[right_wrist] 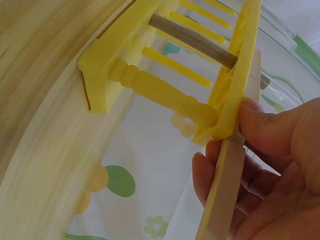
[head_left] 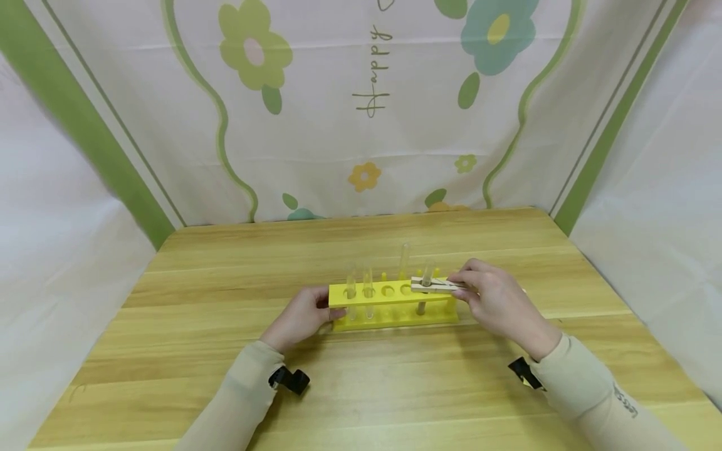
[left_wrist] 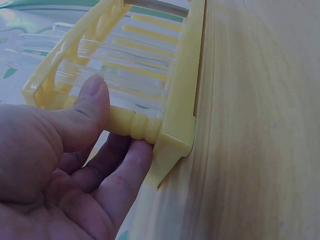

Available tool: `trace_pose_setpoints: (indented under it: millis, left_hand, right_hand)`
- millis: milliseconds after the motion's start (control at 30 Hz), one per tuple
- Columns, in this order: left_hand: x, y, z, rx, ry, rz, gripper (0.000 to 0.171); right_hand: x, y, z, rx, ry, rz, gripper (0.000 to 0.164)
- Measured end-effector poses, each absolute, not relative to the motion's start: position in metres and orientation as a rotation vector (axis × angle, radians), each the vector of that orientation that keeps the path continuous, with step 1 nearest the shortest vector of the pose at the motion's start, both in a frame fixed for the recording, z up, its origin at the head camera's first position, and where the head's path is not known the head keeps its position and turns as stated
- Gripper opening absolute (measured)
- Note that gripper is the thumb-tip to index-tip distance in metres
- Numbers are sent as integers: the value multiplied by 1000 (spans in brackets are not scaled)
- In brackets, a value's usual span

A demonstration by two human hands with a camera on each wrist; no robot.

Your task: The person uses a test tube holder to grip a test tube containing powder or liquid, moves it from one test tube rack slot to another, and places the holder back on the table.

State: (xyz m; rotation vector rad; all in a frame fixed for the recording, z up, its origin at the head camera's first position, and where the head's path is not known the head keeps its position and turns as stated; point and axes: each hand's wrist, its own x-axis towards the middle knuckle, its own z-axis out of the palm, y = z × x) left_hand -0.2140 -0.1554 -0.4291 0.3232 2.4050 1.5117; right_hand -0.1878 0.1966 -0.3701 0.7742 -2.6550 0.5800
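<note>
A yellow test tube rack (head_left: pixel 389 324) stands upright on the wooden table. My left hand (head_left: pixel 301 316) pinches its left end post (left_wrist: pixel 132 124) between thumb and fingers. My right hand (head_left: pixel 502 304) grips a wooden test tube holder (head_left: pixel 434 287) above the rack's right end. The holder's jaws lie around a test tube (head_left: pixel 421 307) with grey-brown contents, which stands through a hole near the right end. In the right wrist view that tube (right_wrist: pixel 195 42) spans both rack levels. Two clear test tubes (head_left: pixel 351 279) occupy the left holes. Another clear tube (head_left: pixel 404 260) rises behind the top bar.
Thin yellow pegs (right_wrist: pixel 180 67) line the rack's back. The wooden table (head_left: pixel 361 388) extends around it. A floral cloth (head_left: pixel 338 125) hangs behind the table, with white cloth at both sides. Dark wrist mounts (head_left: pixel 290 379) sit on both sleeves.
</note>
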Motion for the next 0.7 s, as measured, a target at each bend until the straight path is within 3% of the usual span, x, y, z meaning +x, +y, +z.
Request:
trace_pose_setpoints:
  millis: [700]
  left_hand:
    - [-213, -155, -427, 318, 2415, 1490, 29]
  right_hand:
    - [-188, 197, -370, 781, -2626, 568, 21]
